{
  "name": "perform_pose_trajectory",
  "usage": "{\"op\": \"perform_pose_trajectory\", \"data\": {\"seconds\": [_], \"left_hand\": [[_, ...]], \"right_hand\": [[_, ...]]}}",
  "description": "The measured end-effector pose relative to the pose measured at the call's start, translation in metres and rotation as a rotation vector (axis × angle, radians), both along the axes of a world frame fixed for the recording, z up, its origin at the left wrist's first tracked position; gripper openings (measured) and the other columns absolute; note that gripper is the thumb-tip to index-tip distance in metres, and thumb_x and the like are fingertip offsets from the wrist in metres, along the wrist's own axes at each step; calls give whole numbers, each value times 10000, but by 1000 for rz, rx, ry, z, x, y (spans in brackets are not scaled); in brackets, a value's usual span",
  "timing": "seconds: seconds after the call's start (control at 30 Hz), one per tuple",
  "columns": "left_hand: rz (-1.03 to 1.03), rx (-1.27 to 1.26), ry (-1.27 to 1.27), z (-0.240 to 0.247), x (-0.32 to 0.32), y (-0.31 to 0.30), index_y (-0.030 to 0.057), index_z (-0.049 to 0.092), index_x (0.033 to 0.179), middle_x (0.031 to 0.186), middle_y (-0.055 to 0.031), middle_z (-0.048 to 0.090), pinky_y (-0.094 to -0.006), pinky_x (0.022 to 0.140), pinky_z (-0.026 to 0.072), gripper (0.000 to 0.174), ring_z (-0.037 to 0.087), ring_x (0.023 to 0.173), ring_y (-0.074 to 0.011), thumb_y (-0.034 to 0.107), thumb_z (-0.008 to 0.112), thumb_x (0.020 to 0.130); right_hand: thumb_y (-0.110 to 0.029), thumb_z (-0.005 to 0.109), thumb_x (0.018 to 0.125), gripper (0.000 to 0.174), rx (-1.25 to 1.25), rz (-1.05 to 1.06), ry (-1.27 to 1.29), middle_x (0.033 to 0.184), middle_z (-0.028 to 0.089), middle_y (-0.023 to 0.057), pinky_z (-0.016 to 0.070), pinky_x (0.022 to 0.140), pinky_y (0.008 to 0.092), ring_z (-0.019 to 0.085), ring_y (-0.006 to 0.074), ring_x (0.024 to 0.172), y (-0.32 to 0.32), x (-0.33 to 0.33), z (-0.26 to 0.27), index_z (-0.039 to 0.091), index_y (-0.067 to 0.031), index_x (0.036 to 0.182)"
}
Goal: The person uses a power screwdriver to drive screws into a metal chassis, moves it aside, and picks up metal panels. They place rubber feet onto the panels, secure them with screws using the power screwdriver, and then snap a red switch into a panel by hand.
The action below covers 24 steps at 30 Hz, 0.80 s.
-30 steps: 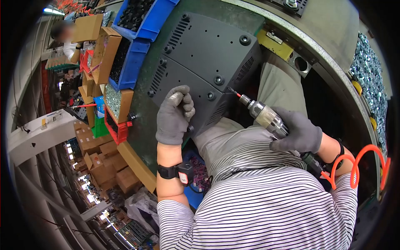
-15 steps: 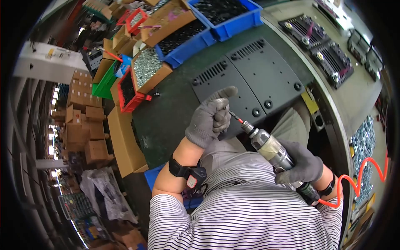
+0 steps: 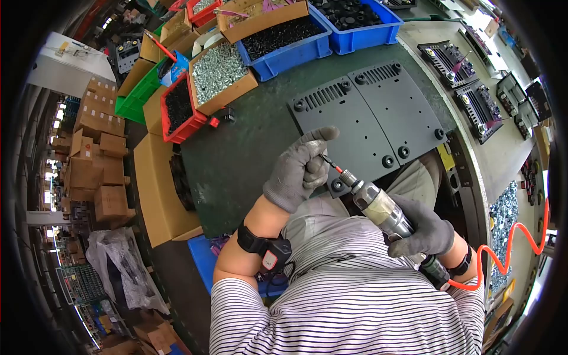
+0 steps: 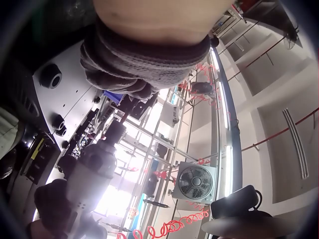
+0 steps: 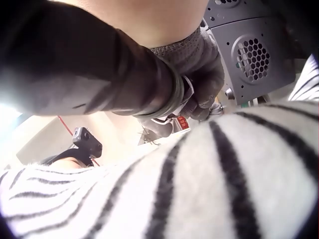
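Note:
In the head view my gloved right hand [image 3: 427, 229] grips a silver air screwdriver [image 3: 378, 206] with a coiled orange hose [image 3: 482, 269] at its back end. The screwdriver's bit points up and left toward my gloved left hand [image 3: 296, 171]. That hand's fingers are curled, and they pinch a small dark piece right at the bit tip; what it is, I cannot tell. Beyond the hands, two dark grey metal housings [image 3: 349, 127] lie side by side on the bench, with slots and black round feet showing. The right wrist view shows one housing's honeycomb vent [image 5: 253, 59].
Blue bins [image 3: 284, 54] of black parts line the bench's far side. Left of them are a cardboard tray [image 3: 222, 97] of silver screws and a red bin [image 3: 180, 112] of black screws. An open carton [image 3: 157, 189] stands at the left edge. Black slotted assemblies [image 3: 449, 59] sit on the right.
My left hand has come right to the bit tip, its fingers now curled there. The head view has turned, so bins and housings appear shifted right. The screwdriver stays in my right hand.

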<state>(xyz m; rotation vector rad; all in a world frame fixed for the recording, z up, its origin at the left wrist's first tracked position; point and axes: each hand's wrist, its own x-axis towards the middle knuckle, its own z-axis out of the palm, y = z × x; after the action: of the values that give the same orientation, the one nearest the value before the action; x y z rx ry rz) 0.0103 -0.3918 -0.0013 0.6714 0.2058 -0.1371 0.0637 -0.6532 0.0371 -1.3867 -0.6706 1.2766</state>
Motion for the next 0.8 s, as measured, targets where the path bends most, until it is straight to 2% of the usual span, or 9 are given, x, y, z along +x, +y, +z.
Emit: {"op": "perform_pose_trajectory", "data": {"seconds": [0.13, 0.3, 0.37, 0.43, 0.53, 0.67, 0.7, 0.77, 0.8], "left_hand": [[-18, -41, -23, 1, -4, 8, -40, 494, 1178, 537, 44, 345, -183, 353, 231, 299, 241, 378, -31, 67, 395, 918], [-63, 689, -94, 18, -11, 20, -28, 552, 1126, 564, 47, 392, -173, 378, 239, 265, 274, 418, -7, 78, 460, 901], [-83, 697, -139, 17, -14, 24, -17, 544, 1147, 595, 43, 435, -170, 385, 248, 274, 300, 431, -3, 89, 464, 907], [21, 583, -191, 18, -19, 21, -8, 539, 1155, 670, 25, 484, -168, 384, 247, 276, 307, 427, -4, 107, 463, 915], [77, 525, -240, 13, -33, 1, -1, 550, 1162, 755, -36, 580, -176, 517, 422, 348, 528, 609, -54, 260, 497, 936], [-723, 1186, -117, -21, -67, 0, 52, 613, 1090, 979, -120, 644, -316, 757, 511, 460, 630, 911, -227, 456, 484, 911], [-764, 1456, -122, -32, -72, -10, 63, 603, 1088, 1041, -164, 630, -383, 831, 488, 451, 612, 982, -310, 459, 496, 900], [-676, 1926, 198, -64, -79, -26, 44, 604, 1059, 1036, -185, 617, -426, 845, 465, 477, 587, 989, -356, 476, 496, 889], [-683, 1934, 198, -75, -73, -29, 44, 604, 1059, 1036, -185, 617, -426, 845, 465, 477, 587, 989, -356, 476, 496, 889]], "right_hand": [[-154, 812, 623, 733, -24, -3, 2, 920, 540, 52, 484, 723, 277, 565, 133, 797, 7, -3, 1, 443, 32, 1229], [-148, 787, 634, 722, -19, 55, -57, 903, 550, 52, 484, 720, 275, 565, 129, 789, 14, -5, 6, 437, 20, 1243], [-145, 777, 639, 721, 44, 62, -163, 893, 551, 50, 483, 721, 272, 562, 124, 785, 12, -6, 8, 432, 15, 1252], [-140, 768, 644, 728, 2, 78, -14, 898, 551, 44, 478, 718, 266, 550, 120, 772, 14, -8, 13, 425, 8, 1268], [-132, 759, 651, 726, 58, -9, 20, 918, 540, 27, 467, 733, 259, 528, 107, 799, 8, -9, 16, 421, 4, 1279], [-122, 753, 651, 719, 107, -119, 2, 918, 529, 15, 456, 756, 249, 513, 92, 826, -11, -5, 15, 418, 5, 1274], [-119, 750, 647, 714, 104, -151, 7, 918, 528, 12, 454, 756, 246, 512, 90, 823, -16, -5, 13, 421, 5, 1269], [-118, 745, 646, 704, 152, -180, 2, 917, 529, 2, 453, 746, 240, 512, 87, 819, -25, -4, 5, 427, 3, 1262], [-119, 743, 646, 699, 163, -178, -21, 921, 529, 2, 453, 746, 240, 512, 87, 823, -28, -4, 0, 429, 3, 1258]]}}
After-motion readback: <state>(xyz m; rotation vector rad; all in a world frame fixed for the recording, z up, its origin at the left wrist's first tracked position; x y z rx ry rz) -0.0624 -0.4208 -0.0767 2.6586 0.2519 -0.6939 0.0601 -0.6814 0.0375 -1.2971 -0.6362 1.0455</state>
